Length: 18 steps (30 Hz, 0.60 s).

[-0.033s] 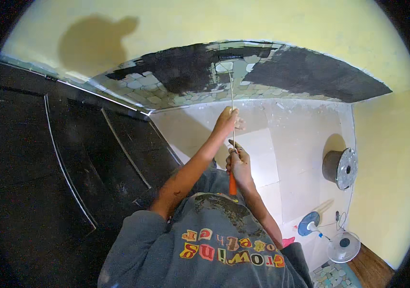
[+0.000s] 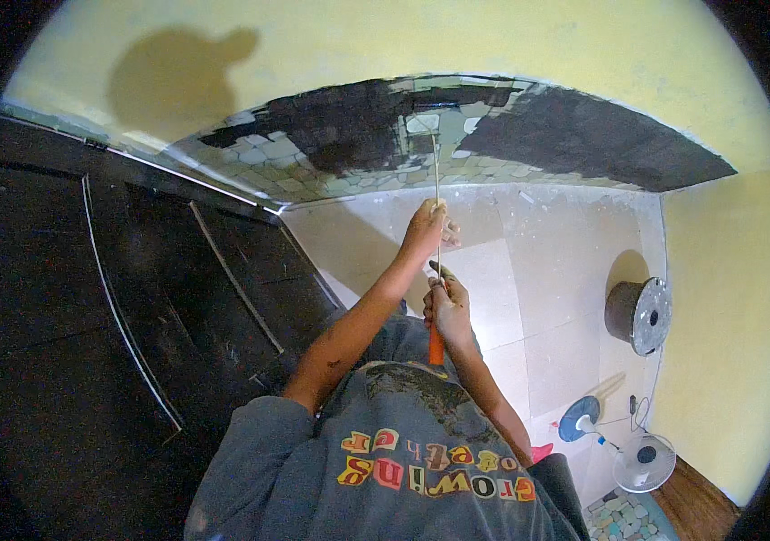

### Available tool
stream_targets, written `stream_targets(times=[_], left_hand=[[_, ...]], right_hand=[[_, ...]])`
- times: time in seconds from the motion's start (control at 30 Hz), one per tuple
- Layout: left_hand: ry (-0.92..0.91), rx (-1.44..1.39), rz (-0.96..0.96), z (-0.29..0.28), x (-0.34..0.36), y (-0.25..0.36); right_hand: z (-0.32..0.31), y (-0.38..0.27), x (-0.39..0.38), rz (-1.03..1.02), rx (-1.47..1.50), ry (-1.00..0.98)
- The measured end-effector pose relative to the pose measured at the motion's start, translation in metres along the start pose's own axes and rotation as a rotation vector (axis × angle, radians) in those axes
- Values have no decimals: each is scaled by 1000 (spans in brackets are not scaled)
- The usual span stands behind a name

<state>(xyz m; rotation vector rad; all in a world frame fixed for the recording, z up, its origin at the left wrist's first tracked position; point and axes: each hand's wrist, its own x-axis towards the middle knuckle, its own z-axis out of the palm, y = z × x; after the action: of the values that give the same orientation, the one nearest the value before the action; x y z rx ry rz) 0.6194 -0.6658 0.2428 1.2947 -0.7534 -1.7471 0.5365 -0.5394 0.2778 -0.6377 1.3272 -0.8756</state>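
A long thin pole with an orange handle (image 2: 436,346) runs up the middle of the head view. It ends in a wire frame and a paint roller (image 2: 436,105) that lies against the wall. My left hand (image 2: 426,229) is closed loosely round the pole, partway up, with some fingers loose. Below it, my right hand (image 2: 448,305) grips the pole just above the orange handle; dark smears mark its fingers. Around the roller, black paint (image 2: 349,126) covers parts of a stone-patterned band (image 2: 286,171); pale stone shapes show between the dark patches.
Dark panelled doors (image 2: 114,270) line the left side. Yellow wall (image 2: 385,36) rises above the painted band. Pale floor tiles (image 2: 565,261) spread below it. A grey, round-topped drum-like object (image 2: 637,316) stands at right, near a fan (image 2: 645,462) and a blue round object (image 2: 578,419).
The roller and my left hand have shifted up very slightly. Both hands keep their hold on the pole.
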Motion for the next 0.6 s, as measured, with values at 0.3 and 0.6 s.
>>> stream_targets(times=[0.3, 0.6], left_hand=[[-27, 107, 7, -14, -9, -57], [161, 251, -148, -104, -45, -155]], right_hand=[[-4, 21, 13, 131, -15, 58], [-42, 70, 103, 128, -163, 23]])
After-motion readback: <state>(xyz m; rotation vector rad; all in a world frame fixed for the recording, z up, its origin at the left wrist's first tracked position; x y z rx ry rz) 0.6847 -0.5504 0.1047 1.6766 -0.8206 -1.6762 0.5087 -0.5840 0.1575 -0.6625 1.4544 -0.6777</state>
